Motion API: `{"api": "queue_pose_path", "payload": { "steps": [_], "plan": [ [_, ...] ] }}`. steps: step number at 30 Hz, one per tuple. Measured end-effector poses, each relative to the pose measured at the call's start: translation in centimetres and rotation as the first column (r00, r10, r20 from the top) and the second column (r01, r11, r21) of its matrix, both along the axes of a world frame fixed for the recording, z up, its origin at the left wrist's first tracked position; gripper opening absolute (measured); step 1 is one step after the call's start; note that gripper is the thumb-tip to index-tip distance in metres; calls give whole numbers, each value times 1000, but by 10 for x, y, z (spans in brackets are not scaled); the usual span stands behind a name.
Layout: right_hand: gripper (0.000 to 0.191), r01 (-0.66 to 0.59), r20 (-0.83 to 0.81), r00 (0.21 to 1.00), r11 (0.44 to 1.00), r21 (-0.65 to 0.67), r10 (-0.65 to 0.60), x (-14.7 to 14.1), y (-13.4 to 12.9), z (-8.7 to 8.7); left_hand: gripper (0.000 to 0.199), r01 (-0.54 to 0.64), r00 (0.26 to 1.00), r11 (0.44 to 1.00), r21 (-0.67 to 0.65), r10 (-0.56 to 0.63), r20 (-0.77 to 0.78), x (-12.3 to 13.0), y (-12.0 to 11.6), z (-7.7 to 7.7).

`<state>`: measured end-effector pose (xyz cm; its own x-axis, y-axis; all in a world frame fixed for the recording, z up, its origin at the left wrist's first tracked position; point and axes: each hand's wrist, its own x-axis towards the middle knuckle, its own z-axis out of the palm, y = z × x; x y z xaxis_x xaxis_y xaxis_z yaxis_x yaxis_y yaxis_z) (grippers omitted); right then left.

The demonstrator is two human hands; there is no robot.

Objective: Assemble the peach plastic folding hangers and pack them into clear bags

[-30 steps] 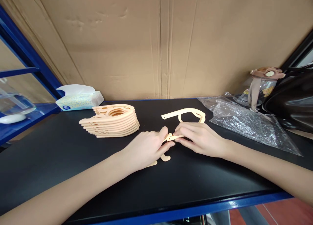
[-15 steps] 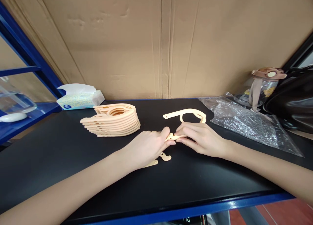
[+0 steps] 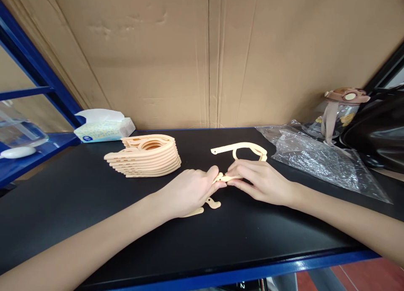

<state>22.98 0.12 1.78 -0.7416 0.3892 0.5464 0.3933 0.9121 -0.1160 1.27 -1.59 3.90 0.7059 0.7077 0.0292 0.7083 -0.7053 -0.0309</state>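
My left hand [image 3: 192, 192] and my right hand [image 3: 260, 181] meet near the middle of the black table. Both pinch a small cream plastic piece [image 3: 221, 178] between their fingertips, one from each side; much of it is hidden by the fingers. Just behind my right hand lies a cream curved part [image 3: 235, 147] with a ring. Beneath and beside my left hand rest a short hooked piece [image 3: 213, 204] and a flat piece [image 3: 196, 212], partly covered. To the left stands a stack of folded cream plastic parts [image 3: 148, 158].
A tissue pack [image 3: 104, 129] sits at the back left. On the right are a clear plastic bag [image 3: 318, 158], a bottle with a brown lid [image 3: 342, 110] and a shiny black object [image 3: 375, 131]. Cardboard [image 3: 158, 59] stands behind the black table [image 3: 246, 240].
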Motion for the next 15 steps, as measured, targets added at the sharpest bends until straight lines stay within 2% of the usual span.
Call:
{"api": "queue_pose_path", "payload": {
  "steps": [7,15],
  "plan": [
    [16,7,4,1000,1000,19,-7,1,-1,0,25,19,999,1000,-14,-18,35,-1,0,1],
    [15,12,29,999,999,49,-13,0,0,-1,31,-36,999,998,58,38,-39,2,-2,6]
  ]
}}
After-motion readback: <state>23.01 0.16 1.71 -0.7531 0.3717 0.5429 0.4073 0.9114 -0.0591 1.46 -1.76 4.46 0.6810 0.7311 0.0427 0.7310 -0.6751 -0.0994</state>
